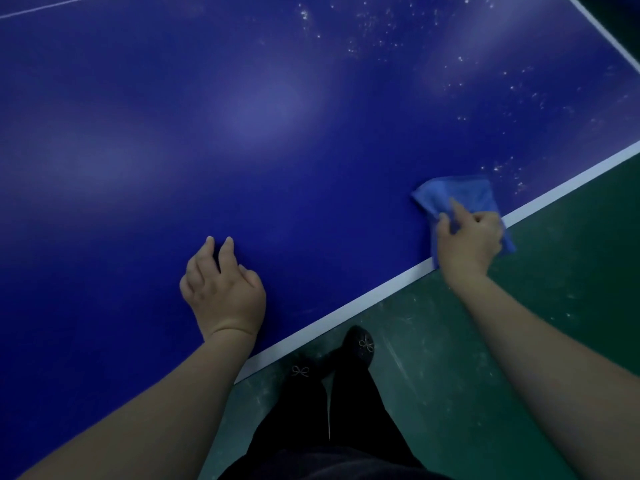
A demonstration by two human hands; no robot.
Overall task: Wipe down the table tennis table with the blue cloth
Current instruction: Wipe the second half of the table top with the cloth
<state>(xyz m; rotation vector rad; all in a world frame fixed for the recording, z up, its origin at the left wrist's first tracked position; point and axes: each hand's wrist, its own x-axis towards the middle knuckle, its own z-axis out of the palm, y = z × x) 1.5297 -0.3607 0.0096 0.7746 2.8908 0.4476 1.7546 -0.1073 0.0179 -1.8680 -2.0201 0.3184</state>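
The right hand pinched the blue cloth at its near side, with thumb and curled fingers bunching it and the forefinger laid on top. The cloth lay at the white near edge of the table tennis table, partly overhanging it. It looked soft, light and limp, probably best pressed flat under the palm. The left hand rested loose-fingered on the top, holding nothing.

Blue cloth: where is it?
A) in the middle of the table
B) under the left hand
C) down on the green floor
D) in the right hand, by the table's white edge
D: the right hand grips the blue cloth near the edge of the table, while the left hand rests bare on the top.
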